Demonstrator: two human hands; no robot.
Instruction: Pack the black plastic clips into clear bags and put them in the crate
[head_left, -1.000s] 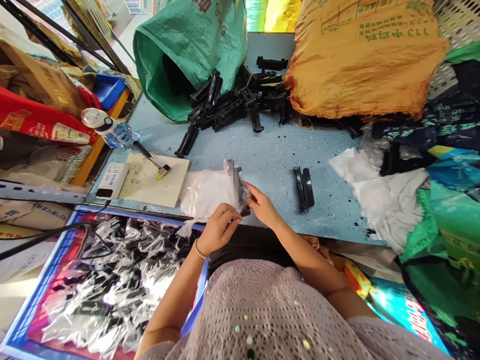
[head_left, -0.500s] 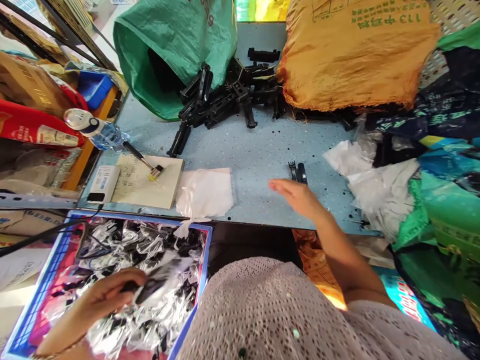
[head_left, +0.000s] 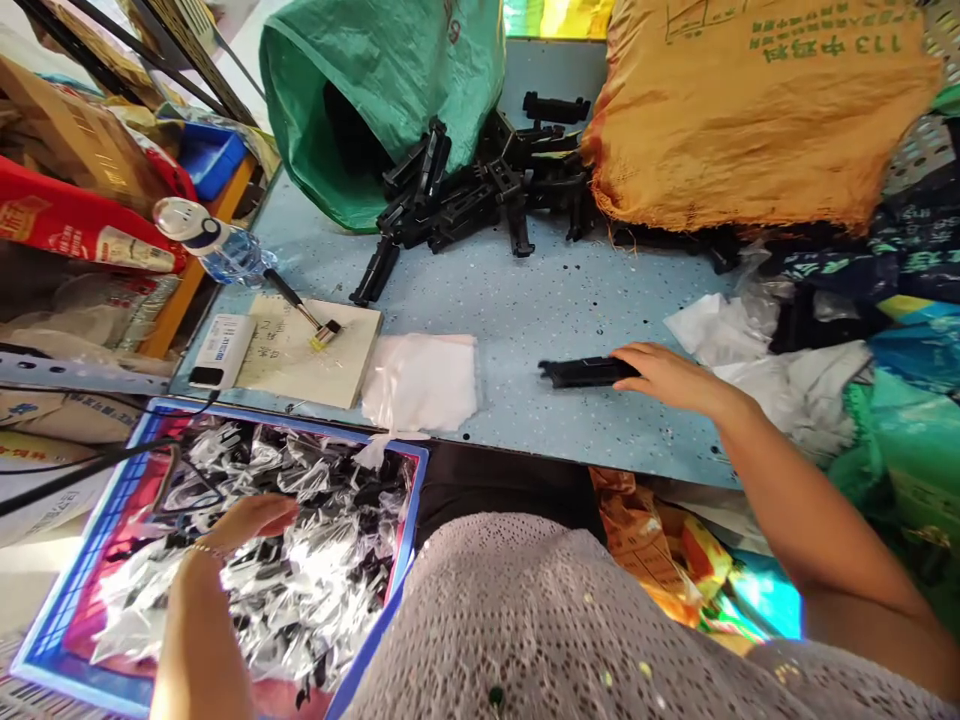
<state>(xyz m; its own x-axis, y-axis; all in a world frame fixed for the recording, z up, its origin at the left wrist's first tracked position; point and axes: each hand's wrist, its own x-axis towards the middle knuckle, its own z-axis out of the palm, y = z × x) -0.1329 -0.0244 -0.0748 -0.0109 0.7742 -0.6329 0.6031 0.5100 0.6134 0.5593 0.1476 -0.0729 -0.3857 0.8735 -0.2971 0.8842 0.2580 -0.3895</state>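
My right hand [head_left: 664,380] grips one end of a long black plastic part [head_left: 581,372], which lies sideways on the blue speckled table [head_left: 525,300]. Fingers and thumb are closed on its right end. Over the blue basket [head_left: 141,430], my left hand [head_left: 259,518] is held out with its fingers stretched and nothing visible in them. Below it lie several black parts in clear plastic bags [head_left: 315,560]. A stack of white plastic bags [head_left: 427,380] rests at the table's front edge. More black plastic parts [head_left: 465,200] are heaped at the back.
A green sack [head_left: 322,60] gapes open beside the heap, with an orange sack [head_left: 750,120] to its right. At the left stand a water bottle [head_left: 232,255], a notepad [head_left: 337,370] with a brush [head_left: 300,310], and a white box [head_left: 223,345]. Crumpled plastic [head_left: 795,390] lies at the right.
The bagged black part has left my left hand, which has opened over the basket. My right hand has moved right and taken hold of the black part, now lying sideways.
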